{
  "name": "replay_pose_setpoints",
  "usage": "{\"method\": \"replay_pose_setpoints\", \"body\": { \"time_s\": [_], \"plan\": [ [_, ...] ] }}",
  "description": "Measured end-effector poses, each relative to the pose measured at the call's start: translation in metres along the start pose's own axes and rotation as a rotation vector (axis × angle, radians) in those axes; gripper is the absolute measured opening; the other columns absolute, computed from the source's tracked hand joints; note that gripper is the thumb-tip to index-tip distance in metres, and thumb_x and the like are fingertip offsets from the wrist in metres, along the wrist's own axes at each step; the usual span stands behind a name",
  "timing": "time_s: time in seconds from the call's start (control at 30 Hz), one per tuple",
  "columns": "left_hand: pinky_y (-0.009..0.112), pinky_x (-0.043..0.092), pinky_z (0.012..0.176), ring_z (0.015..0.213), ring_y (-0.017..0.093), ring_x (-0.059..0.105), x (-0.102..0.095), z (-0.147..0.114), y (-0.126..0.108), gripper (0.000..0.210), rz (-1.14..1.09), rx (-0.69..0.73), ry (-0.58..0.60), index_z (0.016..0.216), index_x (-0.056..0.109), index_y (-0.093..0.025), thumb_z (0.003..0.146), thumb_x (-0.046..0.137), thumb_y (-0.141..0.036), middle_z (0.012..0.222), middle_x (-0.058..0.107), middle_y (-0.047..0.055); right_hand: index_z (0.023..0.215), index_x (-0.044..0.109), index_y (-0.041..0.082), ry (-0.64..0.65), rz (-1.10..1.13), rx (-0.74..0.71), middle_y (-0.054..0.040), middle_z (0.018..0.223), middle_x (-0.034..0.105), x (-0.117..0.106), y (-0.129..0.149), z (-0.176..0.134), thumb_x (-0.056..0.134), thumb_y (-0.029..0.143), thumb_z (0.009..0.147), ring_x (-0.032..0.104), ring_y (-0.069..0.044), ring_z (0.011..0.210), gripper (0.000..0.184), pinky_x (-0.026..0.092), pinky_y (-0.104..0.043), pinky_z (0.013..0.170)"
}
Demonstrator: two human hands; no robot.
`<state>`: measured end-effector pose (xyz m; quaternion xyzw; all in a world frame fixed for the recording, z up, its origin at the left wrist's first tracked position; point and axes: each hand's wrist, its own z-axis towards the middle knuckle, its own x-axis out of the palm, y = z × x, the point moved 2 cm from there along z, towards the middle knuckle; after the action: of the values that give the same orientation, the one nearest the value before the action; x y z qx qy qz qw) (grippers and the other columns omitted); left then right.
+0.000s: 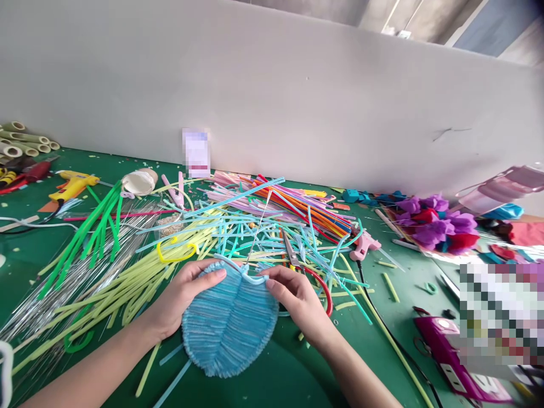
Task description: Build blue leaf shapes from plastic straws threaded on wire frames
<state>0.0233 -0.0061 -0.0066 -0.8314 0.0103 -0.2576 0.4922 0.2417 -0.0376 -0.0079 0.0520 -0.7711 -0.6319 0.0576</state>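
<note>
My left hand (187, 292) grips the upper left side of a blue leaf-shaped piece (229, 328), thumb on its face. Rows of fuzzy blue pipe cleaner fan out from a centre line in it. At its upper right edge, my right hand (300, 294) pinches a light blue pipe cleaner (255, 279) that curves along the rim. A thin wire (259, 226) rises from the top middle of the leaf and ends in a pale tip. Scissors with red handles (321, 283) lie just behind my right hand, partly hidden.
Loose pipe cleaners (140, 277) cover much of the green table (323, 374). A yellow glue gun (74, 186) lies at left and a pink glue gun (364, 245) at right, with cords. Purple and red flowers (437, 224) and a magenta device (457, 357) stand farther right. A grey partition (272, 96) closes the back.
</note>
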Motion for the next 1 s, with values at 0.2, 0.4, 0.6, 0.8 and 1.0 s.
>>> {"method": "replay_pose_setpoints", "body": {
  "time_s": [0.2,0.4,0.6,0.8,1.0],
  "plan": [
    [0.030,0.058,0.078,0.079,0.023,0.075,0.001,-0.002,0.000,0.027,-0.038,0.008,0.052,0.110,0.078,-0.019,0.084,0.076,-0.028,0.089,0.081,0.008,0.083,0.066,0.017,0.026,0.306,0.140,0.0009,0.075,0.057,0.001,-0.002,0.000,0.071,0.048,0.084,0.049,-0.011,0.066,0.031,0.039,-0.022,0.061],
    [0.030,0.058,0.078,0.081,0.023,0.075,-0.001,0.002,0.000,0.025,-0.037,0.007,0.064,0.108,0.079,-0.019,0.085,0.075,-0.027,0.090,0.081,0.008,0.080,0.063,0.017,0.045,0.276,0.155,0.0021,0.069,0.053,-0.002,-0.004,0.002,0.076,0.049,0.081,0.047,-0.010,0.062,0.035,0.036,-0.021,0.058],
    [0.033,0.059,0.077,0.078,0.024,0.075,0.000,0.001,0.000,0.026,-0.017,0.007,0.050,0.107,0.078,-0.018,0.085,0.075,-0.030,0.088,0.080,0.008,0.099,0.066,0.021,-0.137,0.007,-0.106,-0.0019,0.084,0.061,-0.004,-0.004,0.001,0.065,0.046,0.090,0.053,-0.014,0.071,0.026,0.042,-0.026,0.063],
    [0.034,0.059,0.073,0.074,0.023,0.072,0.001,0.001,0.002,0.027,0.022,0.009,0.006,0.106,0.077,-0.018,0.084,0.076,-0.033,0.083,0.078,0.007,0.103,0.070,0.023,-0.259,-0.698,-0.672,-0.0077,0.101,0.059,0.004,0.004,-0.011,0.065,0.019,0.090,0.057,-0.021,0.091,0.015,0.049,-0.035,0.079],
    [0.028,0.055,0.069,0.071,0.018,0.067,0.003,0.003,0.006,0.026,0.102,0.022,0.012,0.100,0.075,-0.017,0.084,0.075,-0.038,0.081,0.075,0.004,0.107,0.070,0.021,-0.288,-0.871,-0.890,-0.0070,0.090,0.064,0.017,0.002,-0.015,0.060,0.004,0.091,0.054,-0.018,0.079,0.025,0.049,-0.033,0.072]
  ]
}}
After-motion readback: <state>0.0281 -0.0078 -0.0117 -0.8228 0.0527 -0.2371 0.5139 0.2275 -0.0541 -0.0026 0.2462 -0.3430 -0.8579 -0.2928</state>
